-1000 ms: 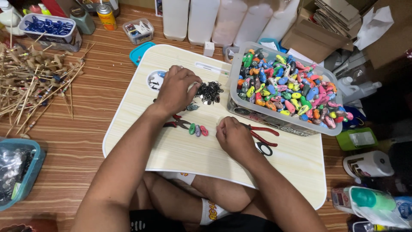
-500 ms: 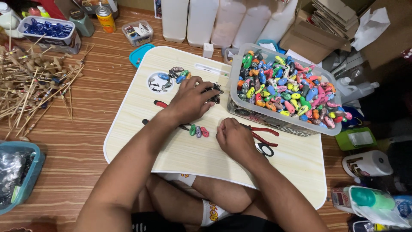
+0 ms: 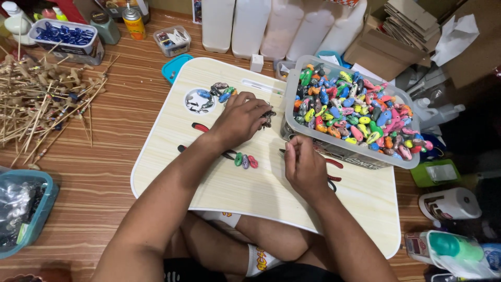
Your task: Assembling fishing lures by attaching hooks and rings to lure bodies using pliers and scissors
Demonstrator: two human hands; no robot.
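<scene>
- My left hand [image 3: 241, 119] rests curled on a heap of small dark metal hooks [image 3: 268, 118], gathering them.
- My right hand [image 3: 304, 166] pinches something too small to identify, beside the clear plastic tub of coloured oval lures [image 3: 355, 112].
- Red-handled pliers [image 3: 200, 127] lie under my left wrist, within reach.

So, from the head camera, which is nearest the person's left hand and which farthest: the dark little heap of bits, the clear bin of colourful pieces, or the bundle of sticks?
From the left hand:
1. Dark heap of bits, at its fingertips on the lap table.
2. Clear bin of colourful pieces, just right of the hand.
3. Bundle of sticks, far left on the floor.
</scene>
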